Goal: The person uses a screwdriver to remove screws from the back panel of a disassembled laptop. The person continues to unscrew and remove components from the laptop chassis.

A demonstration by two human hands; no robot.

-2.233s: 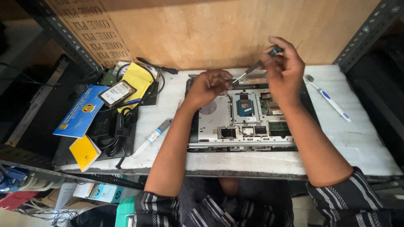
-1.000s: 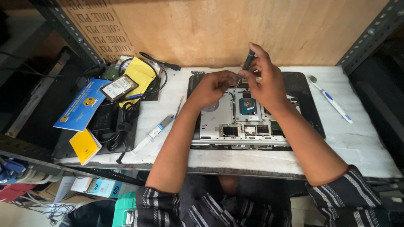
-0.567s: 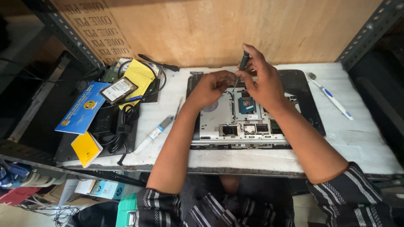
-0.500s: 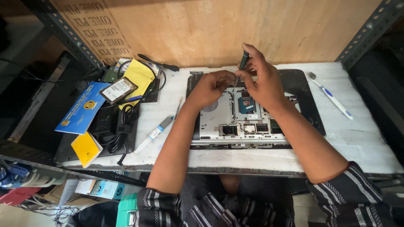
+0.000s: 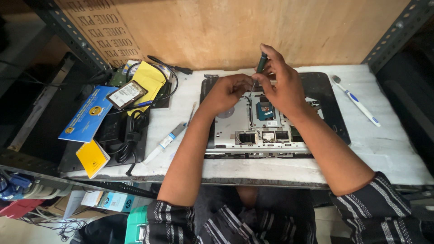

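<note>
An opened laptop chassis lies on the white-covered bench, its silver inner frame and circuit board exposed. My right hand grips a dark-handled screwdriver held nearly upright, its shaft pointing down at the far part of the board. My left hand rests on the chassis right beside the screwdriver's tip, fingers curled around the spot; whether it pinches a small part is hidden. Both forearms reach in from the near edge, with striped sleeves at the elbows.
A white and blue toothbrush lies at the right. A white tube lies left of the laptop. Farther left are a hard drive, yellow cloth, blue booklet, yellow booklet and black cables. A plywood wall stands behind.
My right hand came in from the right with the screwdriver and stood it upright over the far part of the board, next to my left hand. The left hand barely moved.
</note>
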